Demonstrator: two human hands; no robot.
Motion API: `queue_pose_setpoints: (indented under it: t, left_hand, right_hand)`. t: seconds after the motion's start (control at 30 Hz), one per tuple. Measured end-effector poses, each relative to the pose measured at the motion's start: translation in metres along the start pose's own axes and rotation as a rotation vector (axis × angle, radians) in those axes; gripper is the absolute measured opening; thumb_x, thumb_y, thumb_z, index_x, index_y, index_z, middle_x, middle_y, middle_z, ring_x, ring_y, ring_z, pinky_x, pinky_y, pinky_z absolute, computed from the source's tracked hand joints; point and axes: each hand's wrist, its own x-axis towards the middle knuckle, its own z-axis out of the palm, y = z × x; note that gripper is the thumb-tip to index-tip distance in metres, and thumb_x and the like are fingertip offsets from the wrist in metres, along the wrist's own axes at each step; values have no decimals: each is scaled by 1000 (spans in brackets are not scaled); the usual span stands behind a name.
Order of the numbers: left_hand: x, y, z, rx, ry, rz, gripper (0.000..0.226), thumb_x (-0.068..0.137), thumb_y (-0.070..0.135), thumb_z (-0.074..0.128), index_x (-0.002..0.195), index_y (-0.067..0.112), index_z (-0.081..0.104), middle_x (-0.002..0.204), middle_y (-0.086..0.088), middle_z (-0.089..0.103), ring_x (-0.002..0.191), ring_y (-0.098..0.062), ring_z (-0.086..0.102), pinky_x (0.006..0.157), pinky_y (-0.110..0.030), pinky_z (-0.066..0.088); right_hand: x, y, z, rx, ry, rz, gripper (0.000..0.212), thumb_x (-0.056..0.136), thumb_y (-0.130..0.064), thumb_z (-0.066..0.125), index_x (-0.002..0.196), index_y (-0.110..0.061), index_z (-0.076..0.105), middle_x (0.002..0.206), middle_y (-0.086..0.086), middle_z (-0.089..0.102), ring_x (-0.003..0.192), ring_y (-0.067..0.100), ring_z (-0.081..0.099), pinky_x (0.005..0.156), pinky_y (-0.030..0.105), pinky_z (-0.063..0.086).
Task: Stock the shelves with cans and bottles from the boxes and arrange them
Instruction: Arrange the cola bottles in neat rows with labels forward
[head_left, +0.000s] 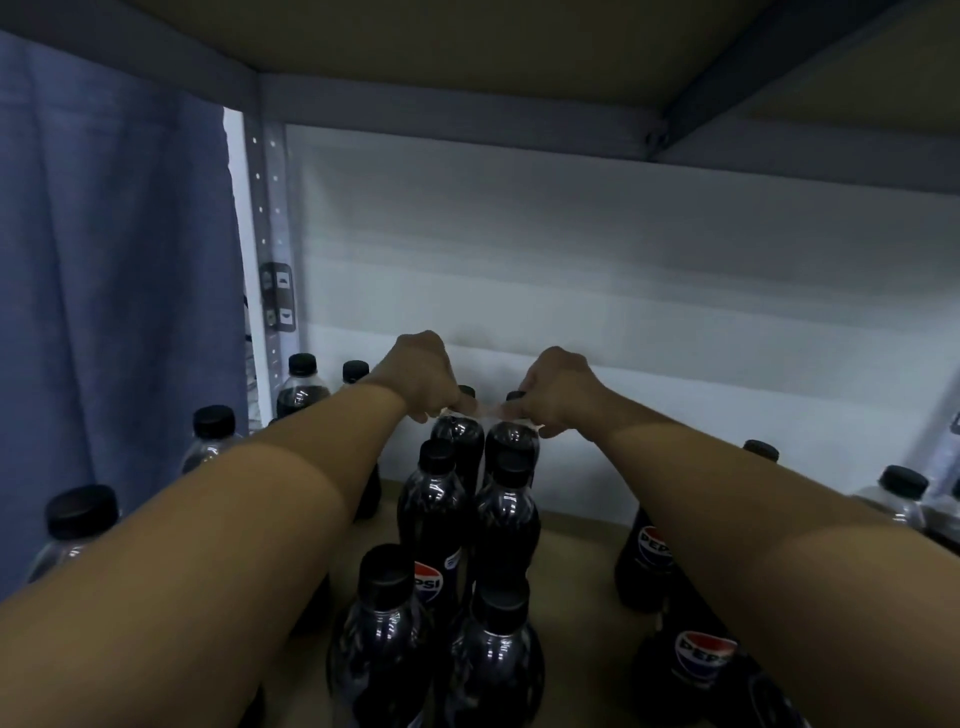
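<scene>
Toward the back edge of the shelf (576, 566), the left hand (423, 376) and right hand (556, 387) each pinch the wrap (485, 410) over the rear bottles (485, 447) (six-pack, mid-shelf). Tear outward evenly, keeping the bottles upright.

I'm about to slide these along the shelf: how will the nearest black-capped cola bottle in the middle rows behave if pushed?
The nearest cola bottle looks full of dark liquid, so probably heavy for its size. Tall and narrow, it may tip if pushed near the cap. Its glossy plastic probably slides easily on the shelf board.
</scene>
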Motion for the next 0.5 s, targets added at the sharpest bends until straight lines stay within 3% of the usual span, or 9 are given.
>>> queue_pose_setpoints:
  t: [0.13,0.23,0.3,0.33,0.4,0.43,0.5]
  left_hand:
    - [-1,-4,-3,-76,-32,11,27,73,18,94,93,6,80,92,-11,78,93,-26,76,82,-37,64]
    - [-2,-6,-5,-206,-64,6,25,70,10,94,90,13,79,96,-7,77,101,-25,74,83,-36,64]
    - [1,-5,-2,-222,-39,-13,29,70,16,95,92,13,77,98,-3,77,99,-19,73,81,-34,64]
    - [2,-3,0,-200,-16,-20,31,69,22,96,91,11,77,94,-3,77,94,-16,74,78,-33,64]
    - [4,1,0,-114,15,0,35,68,33,96,85,7,81,80,-3,78,76,-10,74,78,-31,64]
    - [5,4,0,-80,24,7,35,67,34,96,83,7,82,75,-3,77,70,-10,74,81,-29,63]
    - [5,6,-1,-116,11,6,27,69,22,96,85,6,82,79,-8,79,77,-19,77,82,-29,63]
  right_hand:
    - [-4,1,-6,-55,-39,-67,35,82,-18,82,112,-3,73,105,8,70,94,22,66,86,29,56]
    - [-7,4,-9,-54,-47,-72,33,83,-16,81,113,-4,72,110,8,70,103,25,66,89,32,55]
    - [-1,5,-7,-98,-22,-55,35,80,-30,84,96,-4,66,91,9,66,83,24,65,69,31,55]
    - [1,4,-4,-116,3,-40,40,78,-36,85,83,-6,59,78,6,58,68,20,57,55,27,47]
    - [3,3,-1,-163,44,-40,47,76,-41,85,72,-10,50,69,2,48,57,14,46,45,23,33]
    - [4,2,-2,-183,42,-46,43,76,-40,85,77,-8,56,73,4,53,61,15,51,46,24,38]
    - [2,2,-7,-170,-13,-73,41,78,-32,85,102,-4,70,95,9,68,84,21,65,66,30,56]
